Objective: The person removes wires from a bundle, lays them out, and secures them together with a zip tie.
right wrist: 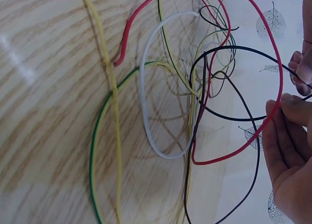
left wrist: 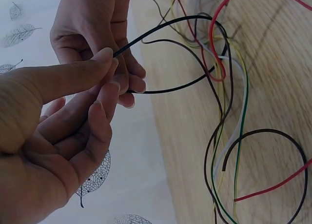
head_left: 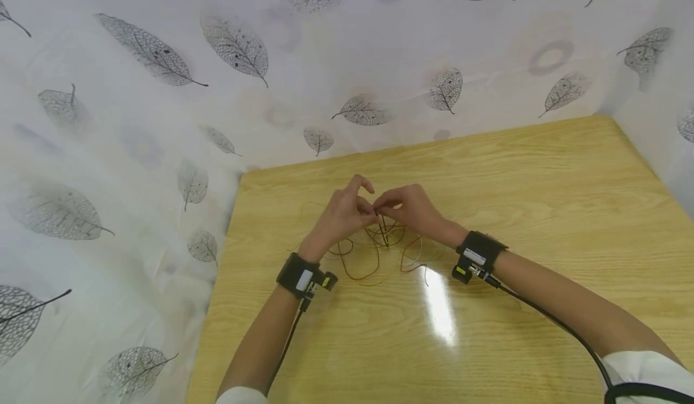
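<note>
In the left wrist view my left hand (left wrist: 63,116) pinches a black wire (left wrist: 139,39) between thumb and forefinger, its other fingers loosely bent. Just behind it, my right hand (left wrist: 92,24) holds the same wire where it loops back. The right wrist view has my right hand (right wrist: 290,151) at the lower right, thumb and forefinger together on the black wire, with the left hand (right wrist: 302,70) close by. From the fingers the black loop runs down into a loose tangle of red wire (right wrist: 278,53), white wire (right wrist: 143,80) and green-yellow wire (right wrist: 92,155).
The tangle spreads over the wooden table (head_left: 488,320) below and around both hands. A yellow wire (right wrist: 113,97) and a curled dark wire (left wrist: 306,170) lie nearer the cameras. A leaf-patterned white covering (head_left: 347,49) stands behind the table. Cables run from both wrist cameras along the forearms.
</note>
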The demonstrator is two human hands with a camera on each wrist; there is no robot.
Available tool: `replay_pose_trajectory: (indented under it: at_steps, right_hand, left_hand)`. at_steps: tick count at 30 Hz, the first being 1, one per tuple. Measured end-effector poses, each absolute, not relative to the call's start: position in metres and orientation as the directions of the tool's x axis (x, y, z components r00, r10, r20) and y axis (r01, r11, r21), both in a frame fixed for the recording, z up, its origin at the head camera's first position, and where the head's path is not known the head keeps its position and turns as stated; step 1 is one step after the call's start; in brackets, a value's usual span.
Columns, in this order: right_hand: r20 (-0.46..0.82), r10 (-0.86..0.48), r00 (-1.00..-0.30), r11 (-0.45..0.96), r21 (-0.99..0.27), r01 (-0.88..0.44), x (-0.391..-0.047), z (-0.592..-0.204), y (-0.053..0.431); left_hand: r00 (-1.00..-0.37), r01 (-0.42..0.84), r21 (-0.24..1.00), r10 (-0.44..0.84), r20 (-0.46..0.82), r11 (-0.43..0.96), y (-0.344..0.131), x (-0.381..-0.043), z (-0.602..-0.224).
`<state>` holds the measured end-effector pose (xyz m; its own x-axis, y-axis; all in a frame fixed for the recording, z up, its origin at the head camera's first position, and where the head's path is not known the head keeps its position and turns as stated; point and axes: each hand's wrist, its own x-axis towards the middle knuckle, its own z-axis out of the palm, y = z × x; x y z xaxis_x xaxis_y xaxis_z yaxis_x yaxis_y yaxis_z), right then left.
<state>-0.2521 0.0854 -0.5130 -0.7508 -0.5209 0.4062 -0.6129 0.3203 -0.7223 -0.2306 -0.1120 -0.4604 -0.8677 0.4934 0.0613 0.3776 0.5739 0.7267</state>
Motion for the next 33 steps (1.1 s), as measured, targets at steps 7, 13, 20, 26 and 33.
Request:
replay_pose_trajectory:
  at_steps: [7, 13, 20, 26, 33]
  right_hand:
    - [0.458, -0.504, -0.732, 0.299, -0.702, -0.646, -0.251, -0.515, 0.086]
    - [0.478, -0.487, -0.731, 0.305, -0.691, -0.655, -0.251, -0.516, 0.086]
    - [0.481, -0.476, -0.736, 0.282, -0.709, -0.646, -0.251, -0.519, 0.086]
    - [0.483, -0.456, -0.748, 0.305, -0.704, -0.641, -0.250, -0.519, 0.086]
    - [0.495, -0.449, -0.744, 0.284, -0.710, -0.644, -0.252, -0.518, 0.086]
  left_hand:
    - [-0.860, 0.388, 0.721, 0.507, 0.059, 0.574, -0.112, -0.233, -0.463]
    - [-0.874, 0.378, 0.706, 0.482, 0.058, 0.599, -0.114, -0.235, -0.466]
    - [-0.860, 0.439, 0.666, 0.497, 0.116, 0.604, -0.117, -0.237, -0.471]
    - [-0.867, 0.421, 0.687, 0.485, 0.113, 0.593, -0.117, -0.235, -0.471]
    - [-0.897, 0.298, 0.769, 0.441, 0.023, 0.566, -0.116, -0.233, -0.467]
